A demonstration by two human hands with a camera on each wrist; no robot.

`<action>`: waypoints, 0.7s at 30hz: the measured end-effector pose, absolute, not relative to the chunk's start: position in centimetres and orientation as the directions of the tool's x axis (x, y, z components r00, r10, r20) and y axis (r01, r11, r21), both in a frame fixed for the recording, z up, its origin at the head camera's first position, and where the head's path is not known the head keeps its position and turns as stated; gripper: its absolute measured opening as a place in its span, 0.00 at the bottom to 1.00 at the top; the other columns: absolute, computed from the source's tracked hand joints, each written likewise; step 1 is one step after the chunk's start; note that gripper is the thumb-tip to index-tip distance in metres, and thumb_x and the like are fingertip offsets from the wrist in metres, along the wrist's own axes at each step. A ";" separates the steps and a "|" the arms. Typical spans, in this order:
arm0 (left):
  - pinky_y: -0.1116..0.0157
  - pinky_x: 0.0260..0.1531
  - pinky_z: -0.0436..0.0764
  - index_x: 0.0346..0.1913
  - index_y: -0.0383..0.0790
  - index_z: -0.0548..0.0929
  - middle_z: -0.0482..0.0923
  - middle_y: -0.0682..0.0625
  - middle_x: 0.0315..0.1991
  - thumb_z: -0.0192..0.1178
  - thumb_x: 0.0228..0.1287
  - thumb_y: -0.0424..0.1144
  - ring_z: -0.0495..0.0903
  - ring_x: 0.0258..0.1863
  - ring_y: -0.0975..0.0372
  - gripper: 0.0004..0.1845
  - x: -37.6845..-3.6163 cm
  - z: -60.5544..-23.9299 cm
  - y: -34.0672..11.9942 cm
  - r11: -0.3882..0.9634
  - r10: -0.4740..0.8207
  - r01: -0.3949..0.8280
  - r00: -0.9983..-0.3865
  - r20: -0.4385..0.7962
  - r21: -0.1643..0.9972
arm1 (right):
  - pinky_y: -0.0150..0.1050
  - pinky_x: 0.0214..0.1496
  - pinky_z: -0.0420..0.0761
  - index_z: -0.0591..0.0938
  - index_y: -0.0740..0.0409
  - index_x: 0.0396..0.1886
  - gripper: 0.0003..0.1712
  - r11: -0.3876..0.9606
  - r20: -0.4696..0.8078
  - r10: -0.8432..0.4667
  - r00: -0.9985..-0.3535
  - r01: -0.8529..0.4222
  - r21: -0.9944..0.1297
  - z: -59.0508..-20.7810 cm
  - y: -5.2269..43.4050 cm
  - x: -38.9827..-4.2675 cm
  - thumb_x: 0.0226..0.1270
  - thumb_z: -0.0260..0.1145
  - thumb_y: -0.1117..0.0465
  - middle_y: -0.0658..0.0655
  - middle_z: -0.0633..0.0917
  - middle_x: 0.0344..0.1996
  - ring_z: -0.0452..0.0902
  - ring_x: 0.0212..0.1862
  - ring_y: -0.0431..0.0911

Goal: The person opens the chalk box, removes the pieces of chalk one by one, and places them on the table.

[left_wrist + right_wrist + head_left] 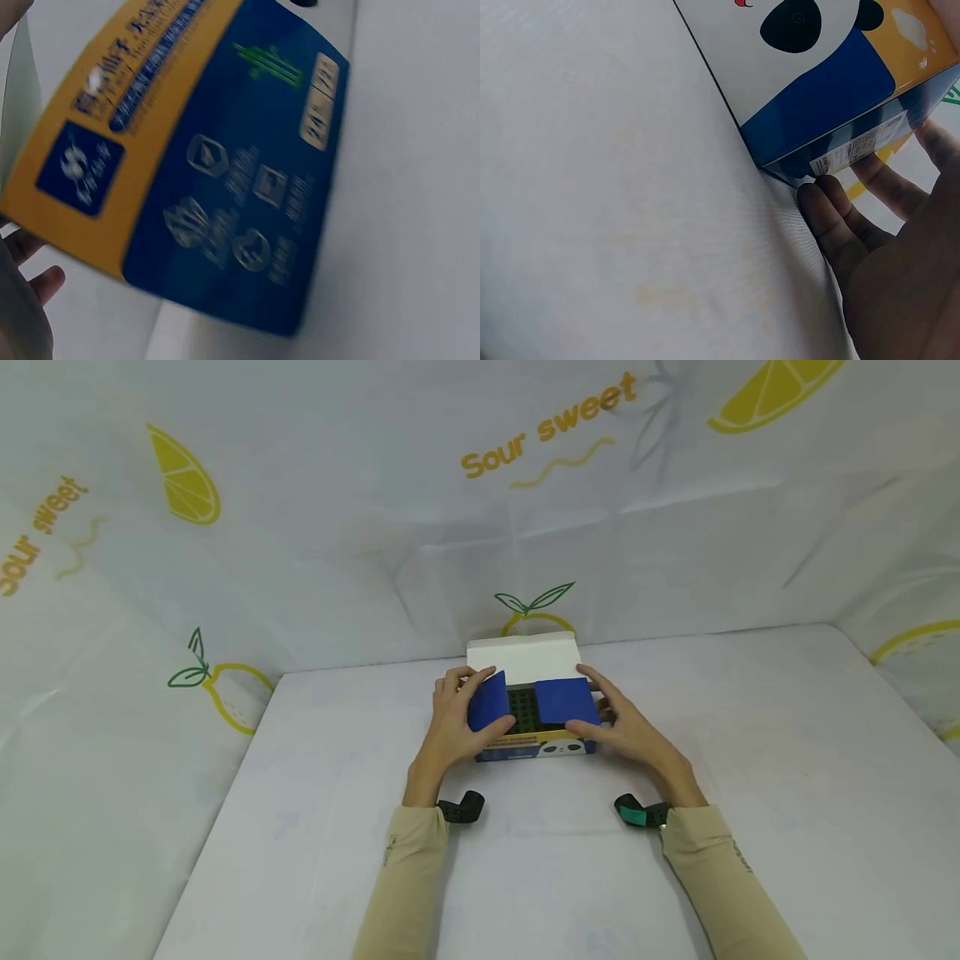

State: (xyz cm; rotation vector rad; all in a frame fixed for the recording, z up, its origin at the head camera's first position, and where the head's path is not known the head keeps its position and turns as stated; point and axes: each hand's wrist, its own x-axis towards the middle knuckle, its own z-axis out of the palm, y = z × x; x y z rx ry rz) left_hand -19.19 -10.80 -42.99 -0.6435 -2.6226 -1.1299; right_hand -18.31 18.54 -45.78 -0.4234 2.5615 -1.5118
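A blue and yellow carton (pixel 510 747) with a panda printed on its front sits near the back of the table. Its white-lined lid (pixel 525 658) stands raised behind it. Inside, between two blue end flaps, shows a dark insert with rows of round holes (pixel 524 710). The left flap (pixel 489 702) tilts up between thumb and fingertips of my left hand (pixel 452 727), which holds that end. My right hand (pixel 637 735) spans the other end, thumb at the front edge by the flatter right flap (pixel 566 702). In the right wrist view, fingertips touch the barcoded end (pixel 859 142).
A white cloth covers the table (pixel 547 877). Behind rises a white backdrop (pixel 337 568) printed with lemons and lettering. Dark bands (pixel 465 807) are strapped to both wrists.
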 end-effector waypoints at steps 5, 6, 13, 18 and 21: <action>0.42 0.63 0.65 0.70 0.41 0.76 0.70 0.42 0.65 0.44 0.54 0.87 0.67 0.65 0.46 0.58 -19.9 -42.0 -10.2 0.568 0.396 0.532 -0.845 0.359 0.627 | 0.47 0.57 0.73 0.49 0.33 0.84 0.53 0.452 0.027 -0.310 -0.950 -0.173 -0.875 -45.8 18.6 -18.4 0.68 0.70 0.49 0.65 0.64 0.75 0.74 0.56 0.55; 0.43 0.63 0.65 0.69 0.41 0.76 0.71 0.41 0.65 0.47 0.56 0.85 0.68 0.65 0.46 0.56 -20.0 -41.9 -10.2 0.563 0.404 0.537 -0.842 0.357 0.629 | 0.47 0.57 0.74 0.49 0.33 0.84 0.53 0.451 0.028 -0.309 -0.951 -0.172 -0.876 -45.8 18.6 -18.4 0.68 0.70 0.49 0.65 0.64 0.74 0.75 0.56 0.55; 0.45 0.59 0.64 0.71 0.39 0.74 0.75 0.41 0.63 0.58 0.65 0.69 0.73 0.63 0.48 0.43 -19.8 -41.4 -11.3 0.523 0.390 0.556 -0.830 0.399 0.645 | 0.48 0.58 0.74 0.49 0.33 0.84 0.53 0.439 0.019 -0.312 -0.950 -0.161 -0.884 -45.7 18.6 -18.4 0.68 0.70 0.49 0.64 0.64 0.75 0.75 0.57 0.55; 0.41 0.58 0.69 0.73 0.35 0.70 0.76 0.36 0.61 0.52 0.71 0.67 0.76 0.60 0.46 0.43 -19.5 -41.2 -13.5 0.448 0.359 0.590 -0.807 0.469 0.672 | 0.47 0.57 0.74 0.48 0.33 0.84 0.53 0.436 0.018 -0.315 -0.949 -0.162 -0.885 -45.9 18.7 -18.4 0.68 0.70 0.49 0.64 0.64 0.74 0.75 0.57 0.55; 0.42 0.55 0.75 0.75 0.36 0.68 0.76 0.34 0.62 0.56 0.74 0.52 0.76 0.61 0.44 0.34 -19.2 -41.4 -15.3 0.410 0.321 0.585 -0.811 0.490 0.700 | 0.47 0.57 0.74 0.48 0.34 0.84 0.54 0.439 0.018 -0.315 -0.949 -0.163 -0.883 -45.8 18.7 -18.4 0.68 0.70 0.48 0.64 0.64 0.74 0.75 0.56 0.55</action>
